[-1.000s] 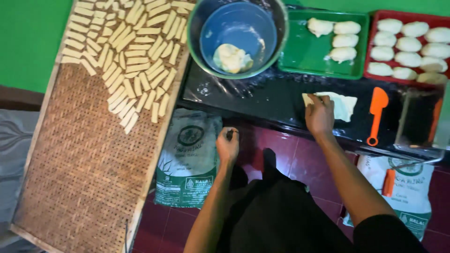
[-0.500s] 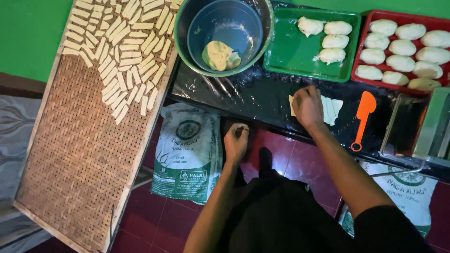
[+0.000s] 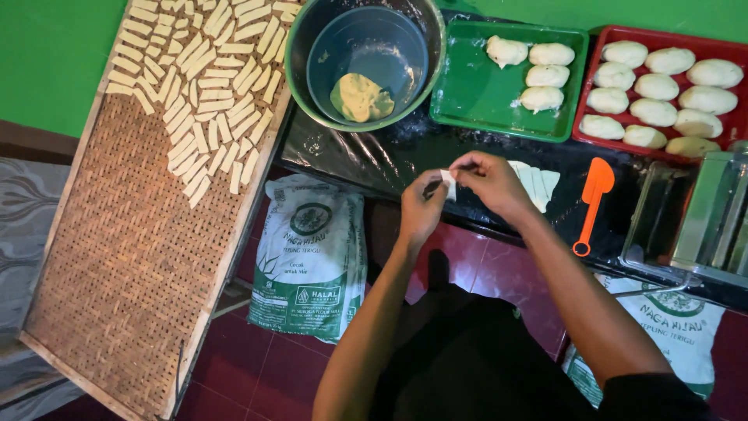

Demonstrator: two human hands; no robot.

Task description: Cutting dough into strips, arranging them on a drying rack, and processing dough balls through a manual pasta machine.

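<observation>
My left hand [image 3: 421, 209] and my right hand [image 3: 492, 182] meet above the front of the black work surface [image 3: 366, 160]. Between their fingertips they pinch a small pale dough strip [image 3: 449, 184]. Just right of my right hand lies a flat dough sheet [image 3: 541, 184] cut into strips. To the left, a woven bamboo tray [image 3: 132, 257] carries several folded dough pieces [image 3: 204, 93] in its upper part.
A blue bowl [image 3: 366, 47] inside a green basin [image 3: 300, 78] holds a yellowish dough lump [image 3: 361, 98]. Dough balls [image 3: 538, 66] fill a green tray [image 3: 467, 97] and a red tray [image 3: 588, 86]. An orange scraper [image 3: 594, 191], a metal pasta roller [image 3: 713, 214] and flour sacks [image 3: 312, 257] lie nearby.
My left hand rose from beside my lap to meet my right hand. My right hand lifted a dough strip off the sheet, and both hands now hold it.
</observation>
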